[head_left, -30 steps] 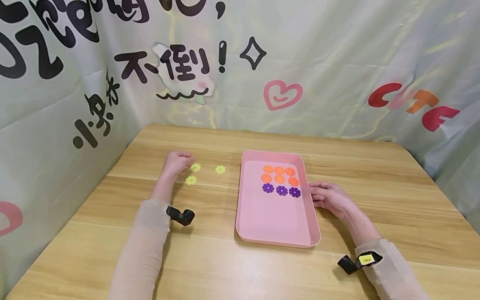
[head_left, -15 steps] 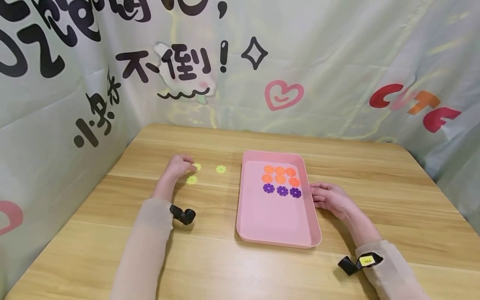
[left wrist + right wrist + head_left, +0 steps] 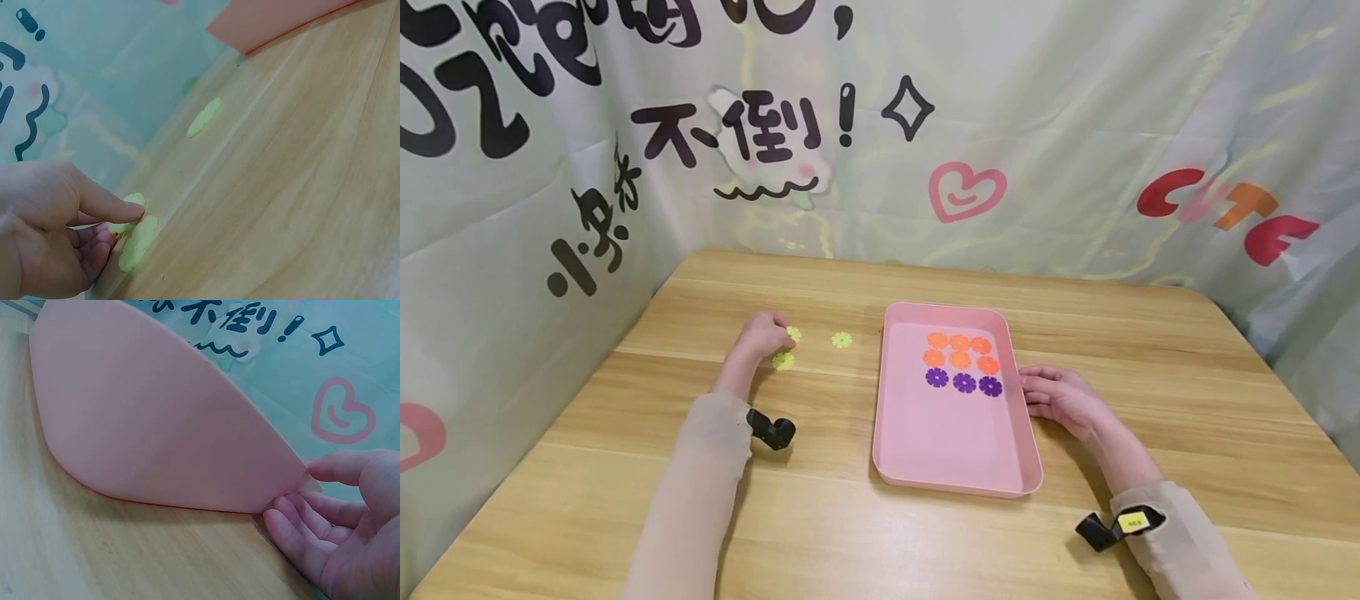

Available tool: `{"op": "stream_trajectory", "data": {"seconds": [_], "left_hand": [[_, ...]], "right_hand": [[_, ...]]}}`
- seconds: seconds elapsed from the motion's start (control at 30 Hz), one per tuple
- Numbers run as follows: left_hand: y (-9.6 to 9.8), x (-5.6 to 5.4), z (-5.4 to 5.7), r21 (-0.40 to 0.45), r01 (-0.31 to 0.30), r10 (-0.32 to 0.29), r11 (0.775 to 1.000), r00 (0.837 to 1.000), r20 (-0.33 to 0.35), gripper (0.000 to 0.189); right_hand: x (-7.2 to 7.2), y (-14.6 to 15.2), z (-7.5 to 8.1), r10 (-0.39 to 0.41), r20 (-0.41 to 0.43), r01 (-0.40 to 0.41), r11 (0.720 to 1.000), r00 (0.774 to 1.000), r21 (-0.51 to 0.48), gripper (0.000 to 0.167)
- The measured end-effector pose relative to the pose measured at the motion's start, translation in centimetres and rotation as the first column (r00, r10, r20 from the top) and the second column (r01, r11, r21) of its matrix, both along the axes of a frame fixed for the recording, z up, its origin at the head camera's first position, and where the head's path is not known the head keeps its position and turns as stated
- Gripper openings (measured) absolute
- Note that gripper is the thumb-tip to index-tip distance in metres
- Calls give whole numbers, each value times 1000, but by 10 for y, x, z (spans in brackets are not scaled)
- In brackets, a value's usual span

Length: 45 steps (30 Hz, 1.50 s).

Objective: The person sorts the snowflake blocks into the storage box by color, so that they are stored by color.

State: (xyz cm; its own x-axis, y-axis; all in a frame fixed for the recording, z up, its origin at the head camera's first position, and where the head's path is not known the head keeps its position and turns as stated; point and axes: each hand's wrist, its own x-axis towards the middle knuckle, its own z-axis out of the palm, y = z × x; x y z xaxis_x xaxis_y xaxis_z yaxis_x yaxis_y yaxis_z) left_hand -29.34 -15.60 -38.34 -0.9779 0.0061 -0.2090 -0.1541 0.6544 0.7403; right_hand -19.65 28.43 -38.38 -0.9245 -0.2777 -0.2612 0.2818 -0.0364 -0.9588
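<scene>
At the left of the table my left hand (image 3: 762, 335) pinches a yellow snowflake disc (image 3: 119, 227); the thumb lies on its edge and the other fingers curl below. A second yellow disc (image 3: 783, 361) lies just nearer the person, and a third yellow disc (image 3: 842, 340) is farther right, towards the tray. My right hand (image 3: 1063, 400) holds the right side of the pink tray (image 3: 951, 454), fingers against the outer wall and one fingertip at the rim (image 3: 250, 403). Inside the tray are two rows of orange discs (image 3: 959, 359) and one row of purple discs (image 3: 964, 382).
The wooden table (image 3: 805, 533) runs back to a printed cloth (image 3: 1052, 108) hanging behind and along the left side. Black wrist cameras are strapped to the left sleeve (image 3: 685, 492) and the right sleeve (image 3: 1187, 533).
My left hand has moved slightly right and nearer, its fingers coming over the back yellow disc and closing on it. The right hand and the tray have stayed in place.
</scene>
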Motion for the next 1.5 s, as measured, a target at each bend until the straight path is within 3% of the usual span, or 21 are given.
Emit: {"op": "stream_trajectory", "data": {"seconds": [0.43,0.67,0.83,1.13,1.33,1.5], "left_hand": [[-6,4,1,103,-104,112,989,991,-78,41],[-4,2,8,287,-170,192,943,980,-48,37],[1,1,16,341,-188,218,921,975,-51,37],[26,1,35,433,-139,184,890,981,-63,36],[52,2,47,500,-67,122,863,990,-77,33],[79,4,55,527,-11,42,850,998,-47,32]], "right_hand": [[1,0,-1,-3,9,3,1000,1000,-1,26],[1,0,0,-12,8,12,1000,1000,-3,16],[1,-1,1,-10,13,10,1000,1000,-10,18],[1,0,2,-21,16,21,1000,1000,-20,12],[0,0,2,-18,5,18,1000,1000,-9,16],[-1,0,1,-11,5,11,1000,1000,-11,19]]}}
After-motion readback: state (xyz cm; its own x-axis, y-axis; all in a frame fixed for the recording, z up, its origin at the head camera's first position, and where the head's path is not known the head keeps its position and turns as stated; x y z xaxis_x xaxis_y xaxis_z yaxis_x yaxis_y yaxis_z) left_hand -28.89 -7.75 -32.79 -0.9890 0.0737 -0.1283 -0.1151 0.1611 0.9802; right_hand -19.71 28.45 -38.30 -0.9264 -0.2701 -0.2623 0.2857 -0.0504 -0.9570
